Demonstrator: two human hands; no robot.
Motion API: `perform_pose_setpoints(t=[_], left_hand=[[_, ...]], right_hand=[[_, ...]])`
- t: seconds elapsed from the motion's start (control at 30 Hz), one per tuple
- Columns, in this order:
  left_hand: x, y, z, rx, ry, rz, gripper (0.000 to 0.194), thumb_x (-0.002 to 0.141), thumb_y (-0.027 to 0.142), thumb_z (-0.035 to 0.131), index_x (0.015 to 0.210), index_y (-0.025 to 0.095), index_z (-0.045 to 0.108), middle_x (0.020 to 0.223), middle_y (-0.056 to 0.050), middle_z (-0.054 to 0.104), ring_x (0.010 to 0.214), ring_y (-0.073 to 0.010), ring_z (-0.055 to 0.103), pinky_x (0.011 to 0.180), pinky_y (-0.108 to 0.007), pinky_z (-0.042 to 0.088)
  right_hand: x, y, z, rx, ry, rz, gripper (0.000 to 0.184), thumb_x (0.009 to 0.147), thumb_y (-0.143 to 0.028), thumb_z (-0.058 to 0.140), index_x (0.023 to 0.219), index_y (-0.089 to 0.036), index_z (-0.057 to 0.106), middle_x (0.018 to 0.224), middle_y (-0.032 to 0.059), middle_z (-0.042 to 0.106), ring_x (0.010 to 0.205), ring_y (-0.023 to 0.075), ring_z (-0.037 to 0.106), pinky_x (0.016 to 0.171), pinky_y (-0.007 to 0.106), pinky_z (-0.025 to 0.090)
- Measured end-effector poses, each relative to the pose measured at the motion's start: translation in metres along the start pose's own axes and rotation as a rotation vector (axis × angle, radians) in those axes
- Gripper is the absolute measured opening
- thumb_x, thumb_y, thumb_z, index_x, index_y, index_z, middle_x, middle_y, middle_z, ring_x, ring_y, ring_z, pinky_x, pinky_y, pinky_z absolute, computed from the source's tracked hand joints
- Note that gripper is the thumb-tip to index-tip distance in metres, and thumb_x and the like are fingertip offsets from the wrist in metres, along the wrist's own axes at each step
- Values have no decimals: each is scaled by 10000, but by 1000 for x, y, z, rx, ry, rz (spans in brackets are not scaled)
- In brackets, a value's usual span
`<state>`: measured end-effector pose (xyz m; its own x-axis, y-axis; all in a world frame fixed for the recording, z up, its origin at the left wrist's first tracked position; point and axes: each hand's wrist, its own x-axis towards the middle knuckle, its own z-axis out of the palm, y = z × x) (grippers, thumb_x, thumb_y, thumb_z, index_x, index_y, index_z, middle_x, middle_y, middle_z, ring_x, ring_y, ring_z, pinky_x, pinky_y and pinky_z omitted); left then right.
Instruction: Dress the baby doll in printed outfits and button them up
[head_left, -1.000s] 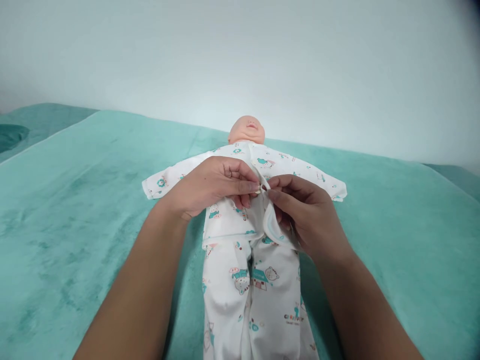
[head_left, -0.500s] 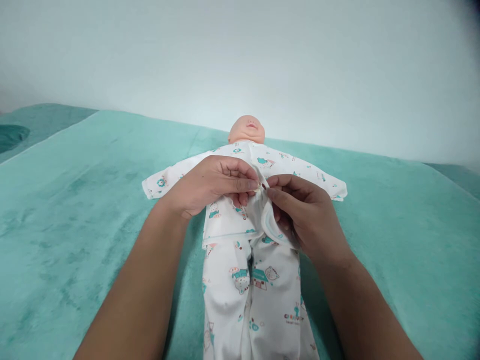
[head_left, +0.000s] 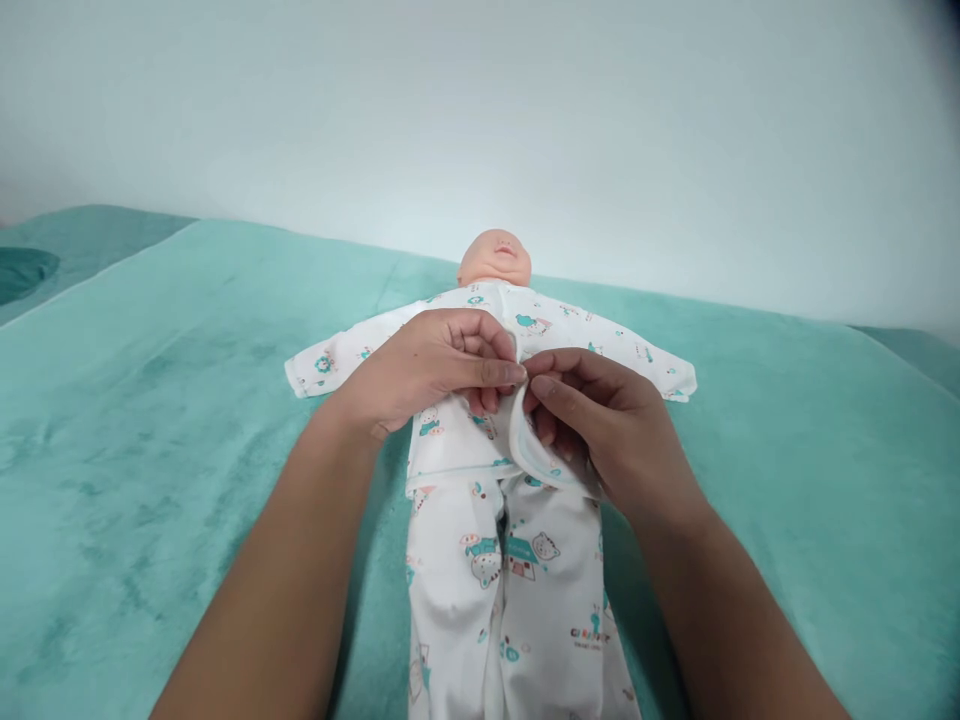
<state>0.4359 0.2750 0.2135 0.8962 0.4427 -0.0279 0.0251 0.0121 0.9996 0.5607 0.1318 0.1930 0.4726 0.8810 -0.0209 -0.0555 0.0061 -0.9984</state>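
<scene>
A baby doll (head_left: 491, 262) lies on its back, dressed in a white printed shirt (head_left: 457, 455) and matching printed trousers (head_left: 551, 610). Over the doll's belly, my left hand (head_left: 450, 365) pinches the shirt's front edge between thumb and forefinger. My right hand (head_left: 600, 410) meets it from the other side, its fingers closed on the same opening edge. Below the fingertips, the lower front corner of the shirt curls outward, showing its underside. Whatever fastener lies between the fingertips is hidden by them.
A teal plush blanket (head_left: 187, 450) spreads beneath the doll on both sides. Behind it rises a pale wall (head_left: 480, 110). The shirt's sleeves stretch out left and right, and a darker teal fold (head_left: 26, 272) sits at the far left.
My right fingertips have shifted slightly left, up against the left thumb. The small dark spot seen earlier at the shirt edge is now covered, and the curled flap has moved a little left.
</scene>
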Motion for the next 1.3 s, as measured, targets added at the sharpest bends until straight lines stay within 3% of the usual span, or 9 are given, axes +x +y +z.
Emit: perform_pose_setpoints(t=[0.47, 0.9, 1.3], left_hand=[[-3, 4, 6, 76, 38, -44, 298, 730, 370, 813, 814, 190, 590, 642, 37, 586, 608, -116, 605, 583, -240, 522], [-3, 4, 8, 79, 26, -64, 182, 746, 102, 664, 838, 203, 544, 641, 50, 538, 562, -88, 574, 562, -226, 515], [-2, 2, 6, 78, 48, -46, 215, 702, 76, 657, 838, 206, 553, 641, 58, 535, 540, -82, 568, 538, -219, 496]], right_hand=[[-2, -4, -1, -128, -37, 5, 176, 843, -290, 664, 986, -191, 686, 670, -31, 544, 513, 59, 462, 451, 164, 369], [-1, 0, -3, -139, -68, -13, 250, 827, -265, 665, 1069, -199, 656, 677, -44, 530, 526, 67, 473, 469, 182, 380], [0, 1, -1, -119, -4, -25, 184, 830, -260, 664, 987, -201, 588, 631, -61, 551, 475, 65, 488, 418, 172, 349]])
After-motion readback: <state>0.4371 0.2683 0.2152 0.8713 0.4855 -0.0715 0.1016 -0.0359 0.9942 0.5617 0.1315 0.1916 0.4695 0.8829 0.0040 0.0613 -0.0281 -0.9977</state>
